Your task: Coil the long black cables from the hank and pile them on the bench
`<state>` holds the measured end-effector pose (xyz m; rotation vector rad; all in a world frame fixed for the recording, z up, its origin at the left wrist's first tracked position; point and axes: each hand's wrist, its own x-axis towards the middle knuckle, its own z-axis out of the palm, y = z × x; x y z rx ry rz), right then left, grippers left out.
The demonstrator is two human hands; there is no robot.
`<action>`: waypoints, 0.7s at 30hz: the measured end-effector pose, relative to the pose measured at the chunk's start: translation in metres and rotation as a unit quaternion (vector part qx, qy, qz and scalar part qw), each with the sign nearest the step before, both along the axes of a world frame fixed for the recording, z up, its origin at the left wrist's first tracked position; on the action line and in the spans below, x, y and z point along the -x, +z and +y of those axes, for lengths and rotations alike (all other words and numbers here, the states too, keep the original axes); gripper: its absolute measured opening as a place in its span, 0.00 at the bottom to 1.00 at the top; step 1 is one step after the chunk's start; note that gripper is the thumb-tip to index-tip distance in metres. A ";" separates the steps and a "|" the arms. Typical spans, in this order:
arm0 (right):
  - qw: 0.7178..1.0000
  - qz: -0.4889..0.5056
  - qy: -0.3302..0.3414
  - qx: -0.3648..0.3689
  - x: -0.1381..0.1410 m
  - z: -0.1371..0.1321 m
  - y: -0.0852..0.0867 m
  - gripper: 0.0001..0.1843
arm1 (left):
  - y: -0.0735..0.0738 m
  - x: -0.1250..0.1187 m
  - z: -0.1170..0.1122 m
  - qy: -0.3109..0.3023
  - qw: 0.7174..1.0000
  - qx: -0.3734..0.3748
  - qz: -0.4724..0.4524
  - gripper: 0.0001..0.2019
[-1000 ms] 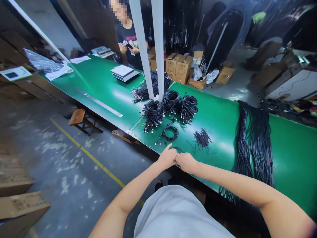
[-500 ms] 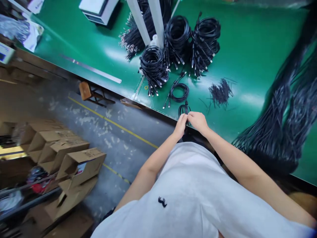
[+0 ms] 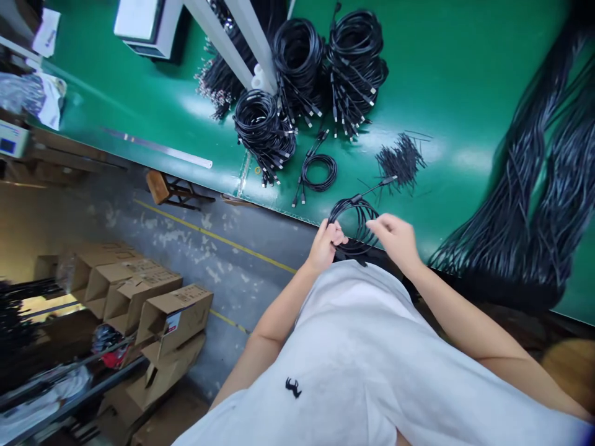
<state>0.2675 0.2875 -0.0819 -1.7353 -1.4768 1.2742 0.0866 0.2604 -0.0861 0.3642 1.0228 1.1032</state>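
A loosely looped black cable [image 3: 344, 205] is held up at the near edge of the green table, its loops fanned apart. My left hand [image 3: 326, 243] is closed around the left side of the coil. My right hand [image 3: 394, 238] pinches at the coil's right side, thumb and fingertips together on the loops. One cable end with a metal plug [image 3: 388, 180] sticks out to the upper right, over the table. Just beyond lies a smaller finished coil [image 3: 320, 173] with its plugs spread on the table.
Bundles of coiled cables [image 3: 263, 127] stand beside white posts [image 3: 253, 37]. A pile of short black ties [image 3: 400, 161] lies to the right, and long loose black strands [image 3: 520, 204] hang over the table's right part. A steel ruler [image 3: 162, 148] rests near the left edge; cardboard boxes [image 3: 174, 316] stand on the floor.
My hands have moved apart, the right one going rightward. The held coil has opened into wider, looser loops, and a plug end now points out to the upper right.
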 end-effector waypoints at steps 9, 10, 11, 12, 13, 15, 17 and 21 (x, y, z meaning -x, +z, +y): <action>0.928 0.349 -0.043 0.125 0.005 0.024 -0.031 0.21 | 0.010 -0.009 0.015 0.053 0.993 0.105 -0.034 0.11; 0.924 0.358 -0.060 0.123 0.011 0.025 -0.031 0.20 | 0.006 -0.010 0.015 0.069 0.992 0.106 -0.022 0.11; 0.921 0.362 -0.073 0.122 0.016 0.025 -0.031 0.20 | 0.003 -0.010 0.016 0.081 0.991 0.107 -0.015 0.11; 0.918 0.366 -0.083 0.128 0.020 0.026 -0.032 0.20 | 0.000 -0.009 0.017 0.087 0.990 0.106 -0.013 0.12; 0.914 0.369 -0.094 0.141 0.022 0.026 -0.032 0.20 | -0.004 -0.009 0.018 0.087 0.991 0.104 -0.013 0.13; 0.901 0.380 -0.117 0.171 0.024 0.028 -0.036 0.21 | -0.010 -0.007 0.022 0.077 0.992 0.099 -0.008 0.13; 0.892 0.392 -0.114 0.195 0.021 0.030 -0.041 0.22 | -0.016 -0.004 0.027 0.063 0.993 0.101 0.007 0.13; 0.885 0.399 -0.077 0.226 0.005 0.037 -0.050 0.22 | -0.033 -0.001 0.040 0.014 0.995 0.092 0.037 0.10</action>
